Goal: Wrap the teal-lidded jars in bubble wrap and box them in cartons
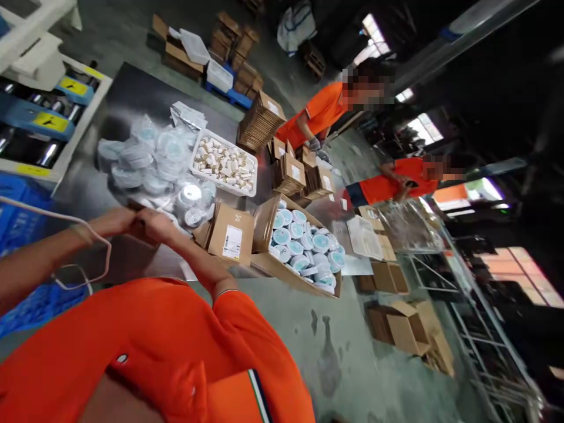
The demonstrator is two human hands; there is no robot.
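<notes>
At the near edge of the metal table, my left hand (121, 220) and my right hand (156, 225) are close together. Both are closed on a small brown cardboard box (140, 234), largely covered by my fingers. Just beyond them lies a heap of clear plastic bags (152, 150) with round white-and-teal items inside. A bagged round white item (190, 195) rests right of my hands. Beside my right forearm stand flattened cardboard boxes (231, 232) with a white label on the front one.
A white tray (253, 187) holds many small white-and-gold parts. Round teal-labelled discs fill an open carton (264, 264). Bundles of folded cartons (261, 123) stand farther back. Two people in orange (324, 108) work beyond. A roller conveyor (55, 126) and a cable (109, 252) are at left.
</notes>
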